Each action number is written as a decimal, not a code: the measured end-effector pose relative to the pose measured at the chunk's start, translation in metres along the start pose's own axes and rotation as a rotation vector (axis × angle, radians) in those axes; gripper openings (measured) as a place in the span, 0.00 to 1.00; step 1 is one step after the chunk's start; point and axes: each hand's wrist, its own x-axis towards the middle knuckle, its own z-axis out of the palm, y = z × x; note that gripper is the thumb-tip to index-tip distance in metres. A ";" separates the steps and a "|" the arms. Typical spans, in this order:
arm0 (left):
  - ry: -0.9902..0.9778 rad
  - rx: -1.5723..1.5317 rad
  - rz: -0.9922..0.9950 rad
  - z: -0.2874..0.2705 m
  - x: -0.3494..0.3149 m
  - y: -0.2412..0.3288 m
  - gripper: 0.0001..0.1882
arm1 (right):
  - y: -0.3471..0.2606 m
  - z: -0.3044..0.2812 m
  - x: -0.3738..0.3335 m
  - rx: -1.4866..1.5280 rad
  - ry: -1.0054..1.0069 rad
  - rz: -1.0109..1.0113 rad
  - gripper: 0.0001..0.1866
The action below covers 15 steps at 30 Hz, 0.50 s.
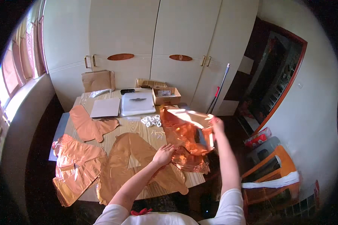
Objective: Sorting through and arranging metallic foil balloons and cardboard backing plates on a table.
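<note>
Four flat copper-coloured foil balloon shapes on the wooden worktop (120, 129): three at left and centre (79, 165), plus a crumpled copper foil piece (184, 138) at the right edge. Right hand (216, 123) pinches that piece's raised top corner; left hand (163, 154) rests on its lower part, fingers loosely spread. One open cardboard box (166, 95), contents hard to make out. One white plastic case (138, 103), one small white ring cluster (151, 120). The crumpled piece's shape is unreadable.

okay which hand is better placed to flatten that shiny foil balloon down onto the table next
Left, probably. The left hand already rests low on the crumpled copper foil balloon at the table, while the right hand is raised, pinching its upper edge.
</note>
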 end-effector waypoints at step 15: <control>-0.054 0.026 -0.032 -0.004 -0.003 -0.002 0.14 | -0.139 -0.105 0.074 0.128 0.643 -0.541 0.17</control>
